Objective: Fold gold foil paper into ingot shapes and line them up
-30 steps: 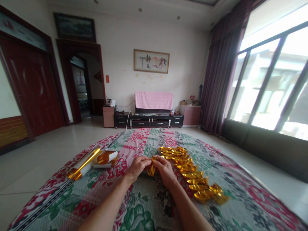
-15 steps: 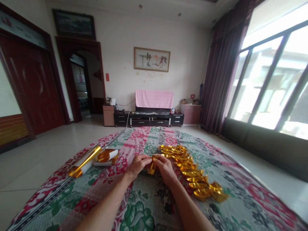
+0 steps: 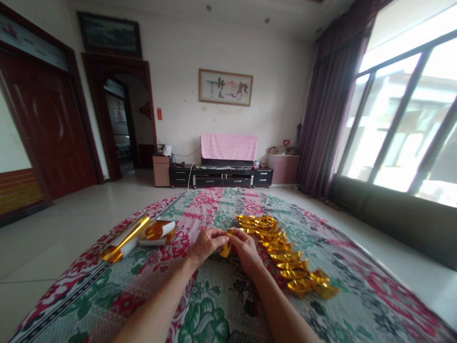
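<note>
Between my two hands is a small folded strip of gold foil paper (image 3: 225, 250), hanging a little below the fingertips. My left hand (image 3: 206, 245) pinches its upper edge from the left, thumb and forefinger closed. From the right, my right hand (image 3: 244, 247) pinches the same edge, its fingertips touching or nearly touching the left ones. Just right of my right hand runs a slanting row of folded gold foil pieces (image 3: 287, 257), several of them, pointed at the ends. Part of the strip is hidden behind my fingers.
A flowered cloth (image 3: 203, 319) covers the round table. Curled gold sheets with white backs (image 3: 130, 238) lie at the left. Beyond the table stand a black low cabinet (image 3: 223, 180) and a pink cloth (image 3: 229, 146) over something upright. A window (image 3: 400, 119) is at the right.
My fingers have shifted slightly on the gold strip, and its visible face has turned a little. The row of folded pieces and the curled sheets stay where they were.
</note>
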